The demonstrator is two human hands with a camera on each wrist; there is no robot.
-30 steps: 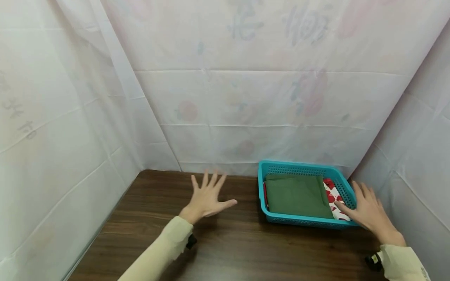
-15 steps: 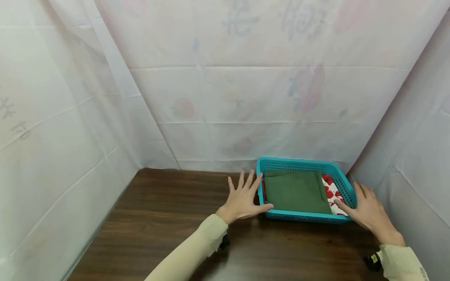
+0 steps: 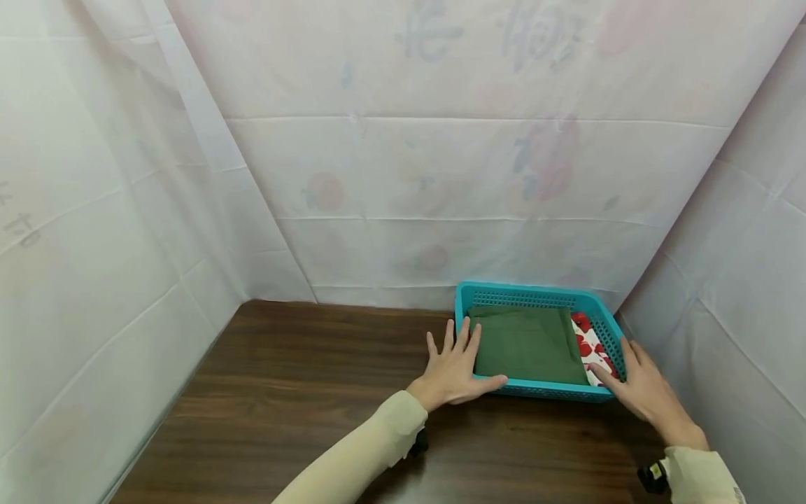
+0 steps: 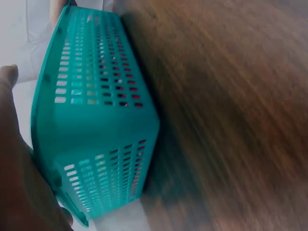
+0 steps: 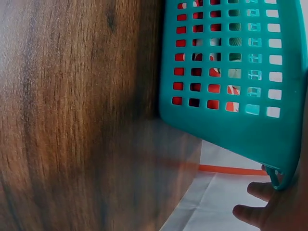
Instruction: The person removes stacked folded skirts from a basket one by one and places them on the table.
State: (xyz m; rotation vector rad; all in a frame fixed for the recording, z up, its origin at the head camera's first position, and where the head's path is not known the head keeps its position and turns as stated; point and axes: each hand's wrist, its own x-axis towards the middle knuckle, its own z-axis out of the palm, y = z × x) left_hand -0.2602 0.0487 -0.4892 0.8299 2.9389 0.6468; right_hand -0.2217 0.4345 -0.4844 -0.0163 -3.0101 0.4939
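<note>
A turquoise perforated plastic basket (image 3: pixel 548 388) stands on the table near the back right corner. Inside lies a folded dark green cloth (image 3: pixel 529 343), with a red-and-white patterned cloth (image 3: pixel 592 350) showing along its right side. My left hand (image 3: pixel 453 367) is at the basket's front left corner, fingers spread and straight, thumb along the front rim. At the right end, my right hand (image 3: pixel 642 392) spans the front corner, its thumb over the rim toward the patterned cloth and its extended fingers along the outer side. In the right wrist view, fingertips (image 5: pixel 248 214) show beyond the rim.
The dark wood table (image 3: pixel 283 392) extends to the left and front of the basket. White sheeting (image 3: pixel 390 259) hangs close behind the basket, and more sheeting (image 3: pixel 724 315) closes in the right side near my right hand.
My left hand has moved right across the table to the basket's left corner. My right hand has shifted slightly left, closer onto the right rim. The basket stays in place.
</note>
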